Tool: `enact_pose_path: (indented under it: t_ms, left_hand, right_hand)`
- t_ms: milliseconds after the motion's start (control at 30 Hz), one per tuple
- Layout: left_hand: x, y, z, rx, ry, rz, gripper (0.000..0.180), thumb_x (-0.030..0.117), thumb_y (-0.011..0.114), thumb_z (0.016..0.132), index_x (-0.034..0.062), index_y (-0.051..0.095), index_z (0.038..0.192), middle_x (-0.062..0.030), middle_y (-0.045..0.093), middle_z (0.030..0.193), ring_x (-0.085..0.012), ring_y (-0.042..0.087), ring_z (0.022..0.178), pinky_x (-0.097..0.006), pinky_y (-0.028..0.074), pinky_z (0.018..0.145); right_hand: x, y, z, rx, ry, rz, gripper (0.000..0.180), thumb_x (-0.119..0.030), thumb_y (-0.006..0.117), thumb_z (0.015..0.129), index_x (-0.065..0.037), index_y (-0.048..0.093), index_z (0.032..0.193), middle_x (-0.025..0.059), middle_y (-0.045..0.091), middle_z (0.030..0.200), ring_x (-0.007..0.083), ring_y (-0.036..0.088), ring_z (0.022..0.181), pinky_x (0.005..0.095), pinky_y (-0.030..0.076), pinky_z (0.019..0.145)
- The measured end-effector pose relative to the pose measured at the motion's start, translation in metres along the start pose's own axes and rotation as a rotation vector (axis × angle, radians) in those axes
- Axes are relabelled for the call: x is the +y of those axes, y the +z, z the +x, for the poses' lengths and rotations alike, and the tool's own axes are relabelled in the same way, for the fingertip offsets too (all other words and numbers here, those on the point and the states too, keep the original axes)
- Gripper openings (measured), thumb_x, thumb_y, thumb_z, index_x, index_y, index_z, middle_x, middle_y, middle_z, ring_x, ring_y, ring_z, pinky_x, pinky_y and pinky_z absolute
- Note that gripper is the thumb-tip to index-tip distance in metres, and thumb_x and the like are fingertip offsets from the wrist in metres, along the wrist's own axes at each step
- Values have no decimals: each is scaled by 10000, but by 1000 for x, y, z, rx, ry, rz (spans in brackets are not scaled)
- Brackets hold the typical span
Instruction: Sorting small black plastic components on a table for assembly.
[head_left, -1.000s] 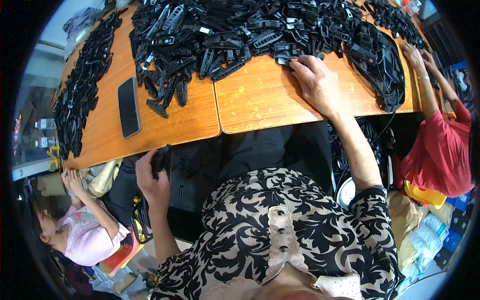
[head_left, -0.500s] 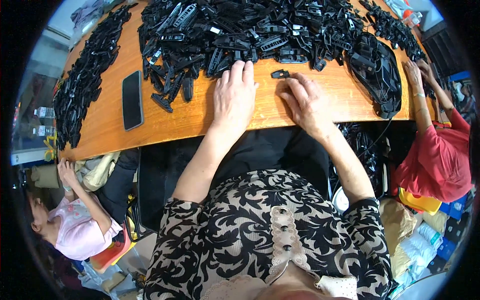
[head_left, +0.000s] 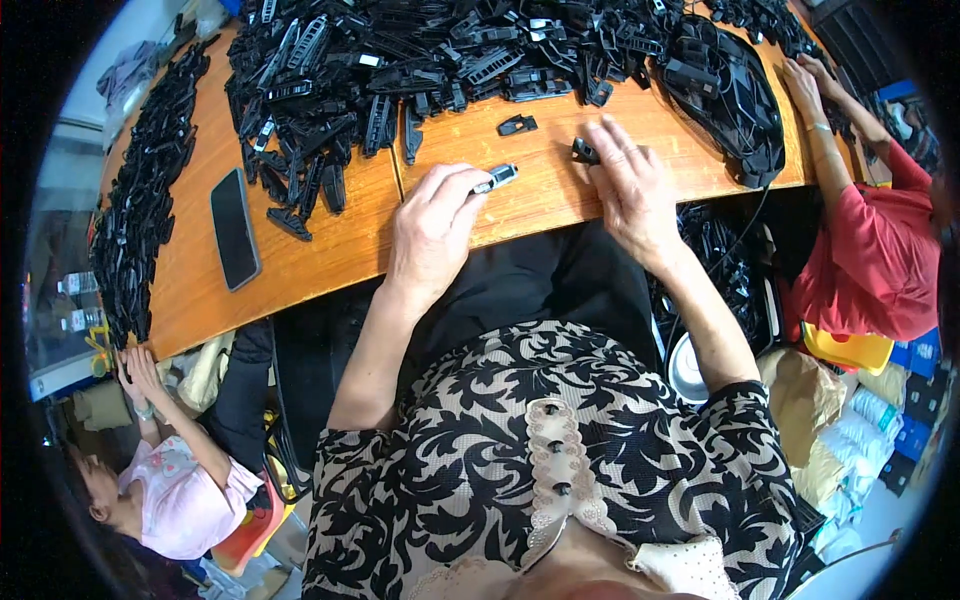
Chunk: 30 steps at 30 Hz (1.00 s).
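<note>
Between the fingertips of my left hand [head_left: 430,235] is a small black plastic part with a shiny grey end [head_left: 497,178], held just above the wooden table near its front edge. My right hand [head_left: 636,195] is closed, with a small black plastic piece [head_left: 584,151] pinched at its fingertips. Fingers cover part of both. Another flat black piece [head_left: 517,125] with an opening in it lies on the wood, beyond and between my hands. Past it spreads a large heap of black plastic parts [head_left: 480,50].
A dark phone [head_left: 235,230] lies on the table [head_left: 320,260] to the left, beside a long row of black parts [head_left: 150,190]. At right sits a black mesh bag with a cord [head_left: 725,100]. Co-workers in pink [head_left: 190,500] and red [head_left: 865,260] sit either side.
My left hand has drawn back from the heap with a small part in its fingertips. My right hand now shows a black piece at its fingertips. The whole view has shifted a little.
</note>
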<state>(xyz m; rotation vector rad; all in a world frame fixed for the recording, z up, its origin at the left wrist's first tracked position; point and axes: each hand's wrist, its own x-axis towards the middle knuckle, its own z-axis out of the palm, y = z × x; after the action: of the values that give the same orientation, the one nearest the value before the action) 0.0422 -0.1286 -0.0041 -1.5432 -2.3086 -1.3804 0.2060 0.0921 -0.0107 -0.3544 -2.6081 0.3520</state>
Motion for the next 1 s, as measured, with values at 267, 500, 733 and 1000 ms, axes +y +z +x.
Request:
enact_pose_path:
  t_ms: [267, 500, 733, 1000]
  left_hand:
    - [1, -3, -1, -38, -51, 39, 403, -41, 750, 838, 37, 722, 1233, -111, 770, 1100, -263, 688, 1073, -367, 533, 958]
    - [-5, -4, 1, -98, -172, -117, 420, -58, 746, 830, 30, 720, 1240, -80, 782, 1101, -214, 682, 1082, -337, 523, 974]
    - [-3, -3, 4, -102, -177, -144, 385, -59, 743, 837, 20, 722, 1214, -100, 771, 1078, -218, 709, 1027, -327, 546, 927]
    - [-6, -1, -3, 15, 9, -4, 402, -74, 637, 862, 23, 590, 1249, -177, 639, 1128, -336, 643, 1052, -432, 521, 930]
  right_hand:
    - [3, -2, 3, 19, -14, 25, 389, -178, 790, 891, -17, 701, 1234, 178, 662, 1240, 372, 636, 1092, 447, 534, 928]
    - [-27, 4, 20, -106, -190, 360, 289, -82, 784, 873, -18, 727, 1149, 137, 694, 1042, 318, 687, 962, 400, 564, 828]
    - [-40, 13, 34, -128, -313, 344, 258, -80, 791, 825, -5, 726, 1064, 126, 649, 928, 330, 643, 877, 432, 543, 771]
    - [-33, 32, 42, -51, -144, 697, 277, -192, 795, 911, -14, 739, 1116, 155, 701, 1107, 325, 691, 1031, 378, 564, 893]
